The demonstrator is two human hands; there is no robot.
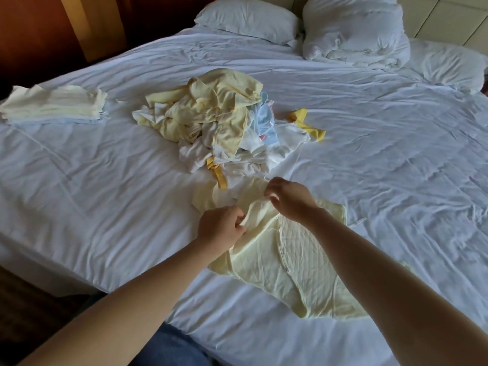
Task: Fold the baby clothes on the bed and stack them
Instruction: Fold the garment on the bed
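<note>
Left fingers curl and pinch a raised fold of the pale yellow garment; right fingers pinch the same fold just beyond, knuckles up. Left hand and right hand sit close together, fold held between them. Both forearms bare, reaching in from the near edge; right forearm crosses over the garment. Garment lies mostly flat on the bed sheet near the front edge, upper part lifted. Unfolded pile just behind the hands, mid-bed. Folded stack at far left, well apart. Pillows and bunched duvet at the head
</note>
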